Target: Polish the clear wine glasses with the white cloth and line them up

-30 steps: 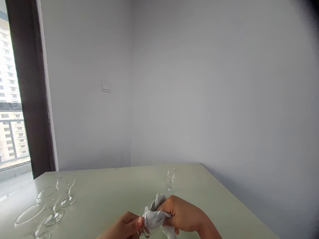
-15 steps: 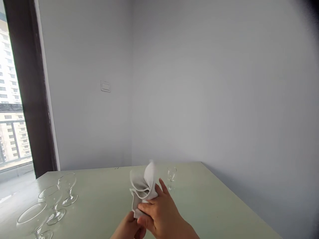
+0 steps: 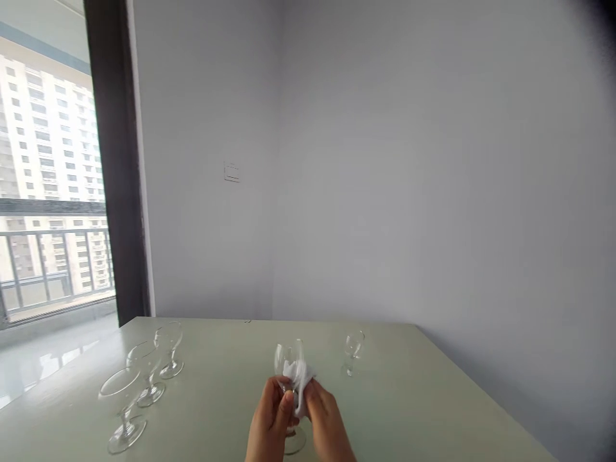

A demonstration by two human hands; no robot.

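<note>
A clear stemmed glass (image 3: 279,360) is held upright in front of me, low over the near part of the table. My left hand (image 3: 268,416) is closed around its stem, below the bowl, and the round foot shows beneath the fingers. In my right hand (image 3: 326,414) a bunched white cloth (image 3: 300,378) is gripped and pressed against the right side of the glass. Part of the bowl and stem is hidden behind the cloth and fingers.
Three stemmed glasses (image 3: 126,435) stand in a slanting row on the left of the pale green table (image 3: 216,385). A smaller glass (image 3: 353,345) stands beyond my right hand. Walls border the far side, with a window (image 3: 52,192) at left.
The cloth, earlier standing up loosely and spread above my hands, is now bunched lower against the glass, whose bowl has come into sight. My right hand has moved right. The view has turned left.
</note>
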